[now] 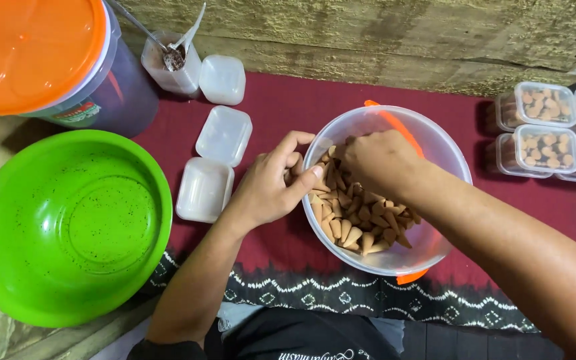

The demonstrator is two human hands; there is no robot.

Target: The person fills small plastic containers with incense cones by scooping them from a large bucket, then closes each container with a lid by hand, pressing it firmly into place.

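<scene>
we are kneeling over a dark red cloth point(281, 113) with a patterned black-and-white border, spread against a rough stone wall point(368, 33). our landmark is the clear plastic tub point(451, 157) with orange handles, sitting in front of us and holding a heap of tan cone-shaped pieces point(358, 223). our left hand point(271, 183) is resting at the tub's left rim, thumb hooked over the edge, fingers curled around what looks like a few cones, though we cannot tell for sure. our right hand point(378, 160) is reaching into the tub from the right, fingers bunched and closing downward, their tips hidden, so what they are pinching is not showing. the cones are lying directly beneath and toward us from those fingers, pointing every which way; the right hand is nearer the heap. left of the tub are three small lidded boxes point(215, 160) and a green basin point(68, 227). farther left and beyond, an orange-lidded bucket point(41, 53) and a jar with spoons point(171, 63). right of the tub, filled boxes point(548, 127) are stacking up.
</scene>
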